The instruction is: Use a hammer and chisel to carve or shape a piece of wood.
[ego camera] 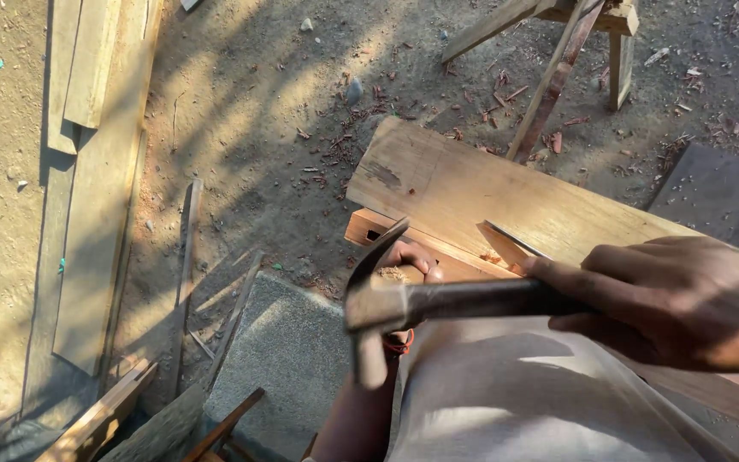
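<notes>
**What the frame is keeping out of sight**

The left hand (408, 261) is showing only a few fingers; the claw hammer (378, 308) is covering the rest, and whatever those fingers are pressing on is impossible to make out. The hammer's handle end is disappearing inside the right hand (686, 299), whose wrist is running off the right edge. The wide board (472, 188) is passing under that hand and a pale cloth (515, 393), its far end hidden. The wooden trestle (575, 34) is being cut by the top edge. The planks (87, 171) at left are running out of the top.
</notes>
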